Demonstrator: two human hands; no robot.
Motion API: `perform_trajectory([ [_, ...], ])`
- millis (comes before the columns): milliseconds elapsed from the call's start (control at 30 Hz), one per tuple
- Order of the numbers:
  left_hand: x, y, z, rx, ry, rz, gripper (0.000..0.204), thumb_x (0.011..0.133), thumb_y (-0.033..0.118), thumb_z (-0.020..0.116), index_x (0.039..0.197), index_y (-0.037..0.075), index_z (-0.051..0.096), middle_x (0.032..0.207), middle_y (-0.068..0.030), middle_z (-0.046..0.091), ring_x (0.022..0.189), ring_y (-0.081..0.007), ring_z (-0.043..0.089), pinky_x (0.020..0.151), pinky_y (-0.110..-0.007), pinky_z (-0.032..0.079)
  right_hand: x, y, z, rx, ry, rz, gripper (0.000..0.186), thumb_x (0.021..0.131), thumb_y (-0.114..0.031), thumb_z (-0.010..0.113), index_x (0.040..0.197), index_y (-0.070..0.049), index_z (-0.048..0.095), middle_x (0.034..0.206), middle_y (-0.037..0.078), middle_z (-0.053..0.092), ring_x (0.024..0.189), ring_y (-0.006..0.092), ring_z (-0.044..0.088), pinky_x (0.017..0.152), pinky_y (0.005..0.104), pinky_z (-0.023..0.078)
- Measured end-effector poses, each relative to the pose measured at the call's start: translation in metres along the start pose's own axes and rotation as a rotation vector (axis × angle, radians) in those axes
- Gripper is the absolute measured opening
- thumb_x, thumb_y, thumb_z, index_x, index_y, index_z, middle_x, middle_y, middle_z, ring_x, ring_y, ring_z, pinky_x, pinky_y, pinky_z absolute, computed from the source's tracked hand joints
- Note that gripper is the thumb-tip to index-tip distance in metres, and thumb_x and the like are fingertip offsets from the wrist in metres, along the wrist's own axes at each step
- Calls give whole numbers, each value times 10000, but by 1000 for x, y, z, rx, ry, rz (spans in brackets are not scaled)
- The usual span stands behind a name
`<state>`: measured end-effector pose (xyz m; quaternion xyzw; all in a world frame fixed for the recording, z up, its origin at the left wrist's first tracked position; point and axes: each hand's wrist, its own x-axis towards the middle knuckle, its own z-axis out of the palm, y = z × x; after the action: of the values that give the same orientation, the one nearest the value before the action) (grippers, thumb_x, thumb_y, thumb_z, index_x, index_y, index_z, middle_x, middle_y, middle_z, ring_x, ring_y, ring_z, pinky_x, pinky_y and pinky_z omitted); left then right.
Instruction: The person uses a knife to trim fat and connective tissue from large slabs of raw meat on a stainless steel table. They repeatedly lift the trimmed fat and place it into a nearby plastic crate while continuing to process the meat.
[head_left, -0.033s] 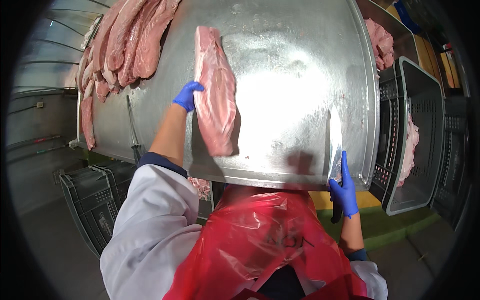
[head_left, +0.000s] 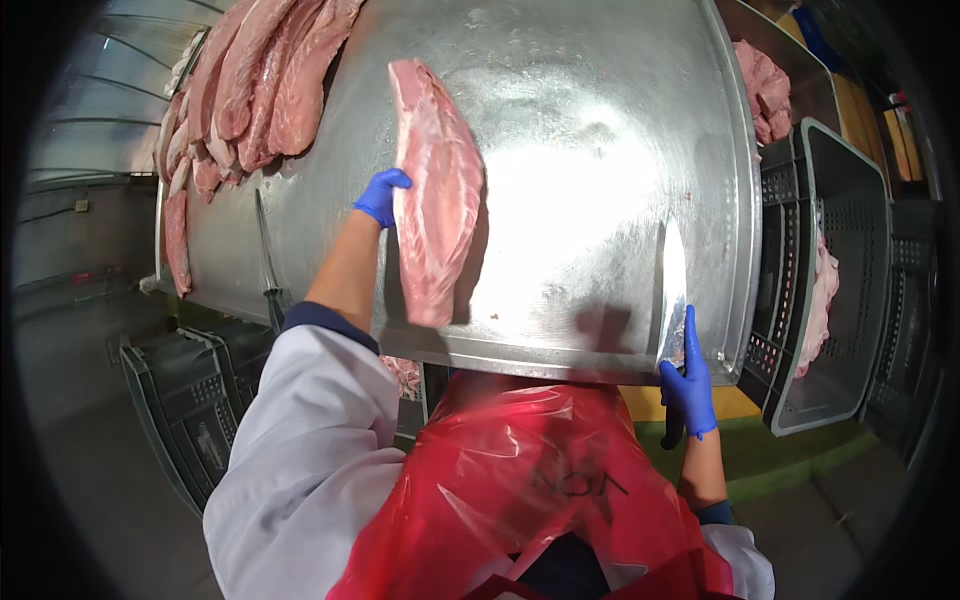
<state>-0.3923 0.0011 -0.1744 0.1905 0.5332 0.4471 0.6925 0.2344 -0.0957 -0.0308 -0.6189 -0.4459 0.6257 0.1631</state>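
Note:
My left hand (head_left: 382, 197), in a blue glove, grips the left edge of a long piece of raw meat (head_left: 436, 200). The piece looks like a pork loin, pink with pale streaks, and its shadow falls on the metal table (head_left: 580, 200) to its right. At the table's front right, my gloved right hand (head_left: 690, 395) is closed round the dark handle of a knife (head_left: 673, 285). Its blade points away from me over the tabletop, and my index finger stretches along it. Part of the handle is hidden by my hand.
Several long meat pieces (head_left: 245, 85) are heaped at the far left. A thin dark-handled rod (head_left: 265, 235) lies at the left front edge. Grey crates (head_left: 845, 290) stand on the right, one with meat inside. Another crate (head_left: 180, 400) stands low on the left.
The meat piece has turned a little, its near end shifting left and toward me, its middle slightly right. My left hand has moved slightly right with it. My right hand and the knife are nearly still.

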Motion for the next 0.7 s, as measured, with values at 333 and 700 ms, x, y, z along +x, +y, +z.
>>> perform_trajectory([
  [333,20,4,236,1476,544,493,458,913,379,683,1127,-26,664,1014,-184,723,898,-262,683,825,-406,536,79,-13,-26,38,-17,-165,920,906,51,510,1646,-311,101,720,9,574,562,79,515,499,242,460],
  [700,-53,87,209,516,374,744,237,871,101,560,1031,-15,692,926,-51,665,843,-150,607,776,-281,495,211,-152,166,4,-312,-371,803,944,-141,523,1636,-293,145,856,116,662,617,187,623,558,343,542],
])
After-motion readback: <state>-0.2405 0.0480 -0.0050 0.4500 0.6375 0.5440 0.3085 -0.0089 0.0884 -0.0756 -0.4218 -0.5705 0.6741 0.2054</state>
